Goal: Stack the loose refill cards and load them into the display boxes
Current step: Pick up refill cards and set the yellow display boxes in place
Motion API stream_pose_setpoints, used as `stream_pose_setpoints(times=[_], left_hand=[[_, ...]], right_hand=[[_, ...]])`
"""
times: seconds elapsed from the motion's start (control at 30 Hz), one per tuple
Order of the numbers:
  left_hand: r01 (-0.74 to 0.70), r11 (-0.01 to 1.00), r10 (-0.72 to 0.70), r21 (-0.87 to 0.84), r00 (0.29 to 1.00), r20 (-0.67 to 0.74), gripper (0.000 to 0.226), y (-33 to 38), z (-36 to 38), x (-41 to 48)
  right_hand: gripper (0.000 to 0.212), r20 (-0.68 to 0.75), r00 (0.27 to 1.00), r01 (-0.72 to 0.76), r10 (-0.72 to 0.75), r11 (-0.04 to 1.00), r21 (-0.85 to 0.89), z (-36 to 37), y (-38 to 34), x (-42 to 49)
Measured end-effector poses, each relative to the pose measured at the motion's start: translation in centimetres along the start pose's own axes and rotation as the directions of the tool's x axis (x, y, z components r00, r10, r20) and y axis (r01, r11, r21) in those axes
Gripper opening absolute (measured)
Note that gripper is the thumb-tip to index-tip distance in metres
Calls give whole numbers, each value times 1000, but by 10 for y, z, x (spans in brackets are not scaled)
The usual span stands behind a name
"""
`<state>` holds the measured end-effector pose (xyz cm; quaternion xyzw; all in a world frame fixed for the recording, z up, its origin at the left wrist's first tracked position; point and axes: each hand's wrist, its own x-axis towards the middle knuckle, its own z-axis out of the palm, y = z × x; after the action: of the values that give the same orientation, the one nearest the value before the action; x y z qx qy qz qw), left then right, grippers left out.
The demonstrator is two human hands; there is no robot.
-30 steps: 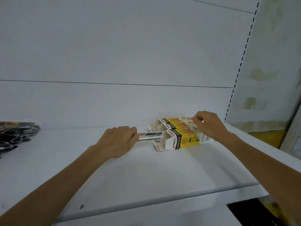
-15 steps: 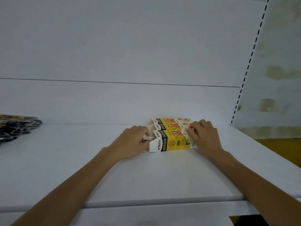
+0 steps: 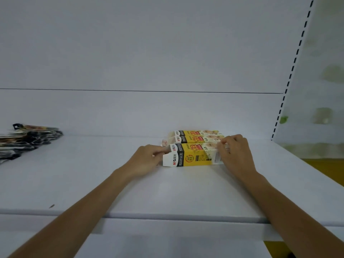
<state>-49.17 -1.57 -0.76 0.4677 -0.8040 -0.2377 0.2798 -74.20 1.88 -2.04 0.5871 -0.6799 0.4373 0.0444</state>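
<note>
Three yellow, white and black display boxes lie side by side on the white shelf (image 3: 167, 192). The front display box (image 3: 193, 158) has its left end open, flaps spread. My left hand (image 3: 145, 159) is curled at that open end, fingertips pinching the last bit of the refill cards, which are almost wholly inside and hidden. My right hand (image 3: 234, 153) grips the box's right end, thumb on the front face. The two boxes behind (image 3: 195, 138) lie untouched.
A pile of loose refill cards (image 3: 28, 138) lies at the shelf's far left against the back wall. A slotted upright (image 3: 290, 75) bounds the shelf on the right. The shelf's front edge (image 3: 167, 216) runs below my forearms.
My left hand has slid right, pushing the refill cards from sticking out into the front box. The right hand has shifted down onto that box's right end.
</note>
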Motion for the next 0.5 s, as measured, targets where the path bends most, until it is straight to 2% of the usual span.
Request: stream_pose_setpoints(times=[0.07, 0.13, 0.17, 0.27, 0.4, 0.47, 0.5], left_hand=[[-33, 999, 31, -14, 994, -106, 33, -5, 4, 0], [-47, 995, 22, -87, 964, -266, 19, -11, 4, 0], [-50, 992, 13, -120, 956, -294, 13, -12, 3, 0], [-34, 985, 5, -170, 985, -170, 16, -12, 2, -1], [42, 983, -46, -178, 999, -17, 48, -11, -1, -3], [22, 990, -17, -137, 999, 38, 39, -9, 1, -6], [-1, 994, 4, -111, 1000, 21, 34, -8, 3, -8]], right_hand=[[21, -1, 1000, 7, -7, 1000, 2, -1, -1, -1], [19, 9, 1000, 6, -6, 1000, -10, -1, -2, -1], [18, 15, 1000, 5, -5, 1000, -17, -1, -3, 0], [16, 25, 1000, 5, -5, 1000, -21, -1, -4, 1], [14, 15, 1000, -17, 17, 1000, 6, -4, -6, -1], [16, 22, 999, -50, 50, 999, 19, -5, -7, -2], [17, 39, 997, -72, 71, 997, 12, -6, -8, -3]])
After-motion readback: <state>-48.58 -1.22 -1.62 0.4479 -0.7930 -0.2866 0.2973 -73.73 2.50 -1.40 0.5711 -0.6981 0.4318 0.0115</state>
